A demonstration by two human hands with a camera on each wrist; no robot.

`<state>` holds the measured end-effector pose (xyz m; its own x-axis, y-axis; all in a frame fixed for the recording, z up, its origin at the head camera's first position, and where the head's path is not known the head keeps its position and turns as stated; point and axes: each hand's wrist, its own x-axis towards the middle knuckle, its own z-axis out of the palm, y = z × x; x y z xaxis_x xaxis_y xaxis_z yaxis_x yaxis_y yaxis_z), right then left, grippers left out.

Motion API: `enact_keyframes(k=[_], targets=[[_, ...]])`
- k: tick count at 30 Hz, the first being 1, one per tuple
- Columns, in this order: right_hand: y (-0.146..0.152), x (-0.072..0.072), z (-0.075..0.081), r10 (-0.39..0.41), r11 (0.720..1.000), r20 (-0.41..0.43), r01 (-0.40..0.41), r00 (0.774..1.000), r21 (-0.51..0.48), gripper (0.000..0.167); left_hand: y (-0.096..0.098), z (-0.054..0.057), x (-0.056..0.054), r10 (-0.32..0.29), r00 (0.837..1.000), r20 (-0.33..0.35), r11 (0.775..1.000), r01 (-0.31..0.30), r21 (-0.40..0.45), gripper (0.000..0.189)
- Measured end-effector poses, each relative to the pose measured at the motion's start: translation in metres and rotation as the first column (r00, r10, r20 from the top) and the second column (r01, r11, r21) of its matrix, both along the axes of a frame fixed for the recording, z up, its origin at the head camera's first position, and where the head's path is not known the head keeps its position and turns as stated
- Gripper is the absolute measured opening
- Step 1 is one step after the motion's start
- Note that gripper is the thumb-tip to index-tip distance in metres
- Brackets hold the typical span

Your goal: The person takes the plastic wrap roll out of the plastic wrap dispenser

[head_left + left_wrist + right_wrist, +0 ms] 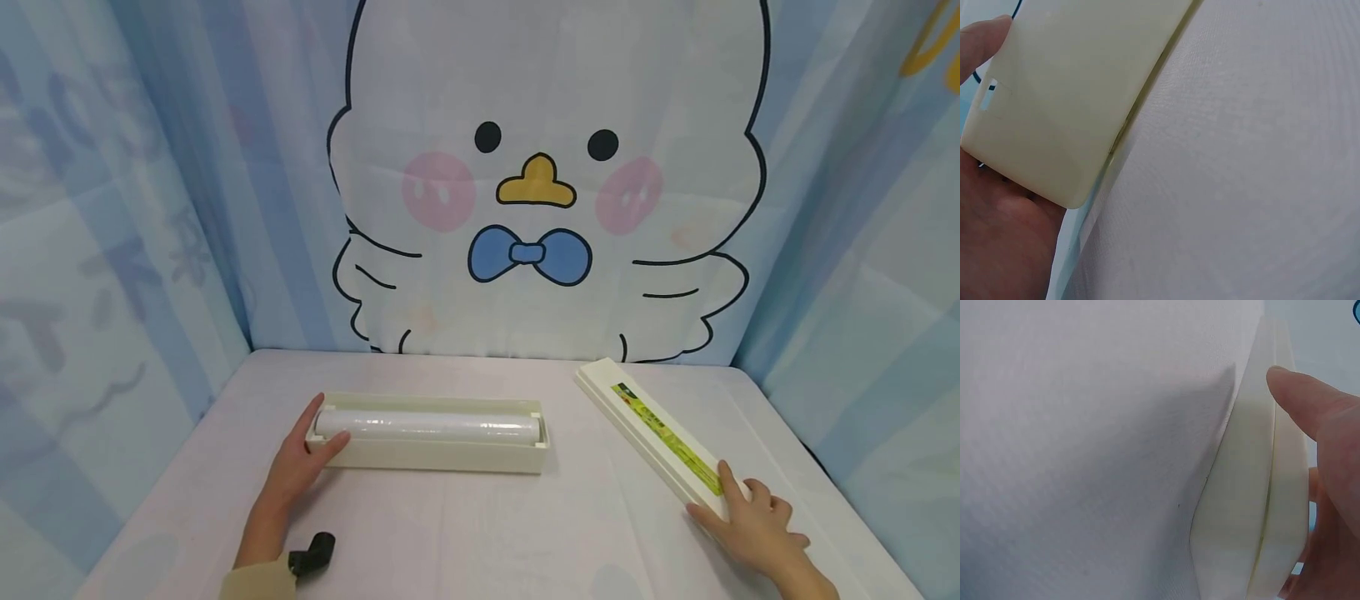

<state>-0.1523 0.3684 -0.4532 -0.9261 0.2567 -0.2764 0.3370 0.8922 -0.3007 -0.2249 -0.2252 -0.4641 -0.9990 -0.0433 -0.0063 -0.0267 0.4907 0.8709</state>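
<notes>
Grips with the left hand [294, 467] the left end of the open cream box [442, 458], left of centre in the head view, with a glossy white roll [435, 423] lengthwise inside. Lays the thumb over the near rim. Pinches with the right hand [753, 527], at lower right, the near end of the green-labelled white case [640, 432], set diagonally on the pale tabletop [480, 537].

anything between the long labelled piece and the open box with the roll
Nothing visible blocks the gap: only tabletop lies between the long labelled piece and the open box. The left hand grips the box's left end, thumb over the front rim.
</notes>
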Motion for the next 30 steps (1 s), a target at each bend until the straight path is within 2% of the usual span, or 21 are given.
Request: enact_keyframes(k=[4,11,19,30], targets=[[-0.004,0.002,0.003,-0.008,1.000,-0.001,0.008,1.000,-0.001,0.115,0.000,-0.001,0.000,0.002,1.000,0.001,1.000,-0.002,0.001,0.089],[-0.003,-0.003,0.007,-0.023,1.000,-0.017,0.024,1.000,0.014,0.118,0.001,0.000,0.000,0.007,1.000,-0.008,1.000,-0.007,0.009,0.089],[-0.010,-0.005,0.019,0.036,0.996,-0.085,-0.029,0.996,0.083,0.109,0.001,0.001,0.000,0.011,1.000,0.000,1.000,-0.011,0.000,0.089],[-0.029,-0.008,0.030,0.114,0.989,-0.212,-0.091,0.971,0.116,0.095,-0.001,-0.004,-0.001,0.015,1.000,-0.026,1.000,-0.015,0.001,0.087]])
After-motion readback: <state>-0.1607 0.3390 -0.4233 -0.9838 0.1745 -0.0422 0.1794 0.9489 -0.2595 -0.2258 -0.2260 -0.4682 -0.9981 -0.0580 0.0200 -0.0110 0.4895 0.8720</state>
